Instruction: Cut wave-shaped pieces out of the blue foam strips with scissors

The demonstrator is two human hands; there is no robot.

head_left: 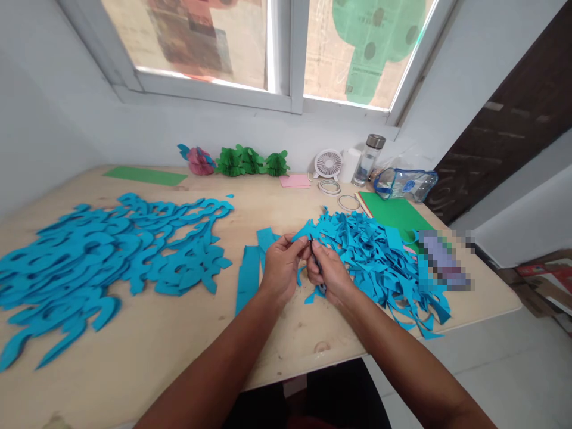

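My left hand [281, 266] pinches a small piece of blue paper [305, 230] over the middle of the wooden table [179, 351]. Close against it on the right, my right hand [328, 269] is closed around a dark cutting tool [319, 265], probably small scissors, mostly hidden by the fingers. Blue paper strips [248, 277] lie just left of my left hand. To the right of my hands spreads a heap of blue paper scraps [373, 253]. A large pile of curvy cut blue shapes [84, 256] covers the left side of the table.
Along the wall stand green paper decorations [248, 161], a pink one [200, 161], a small white fan [328, 164], a bottle [367, 161] and a clear pouch [406, 185]. Tape rolls [329, 187] lie before the fan. Green sheets [393, 211] sit behind the scraps.
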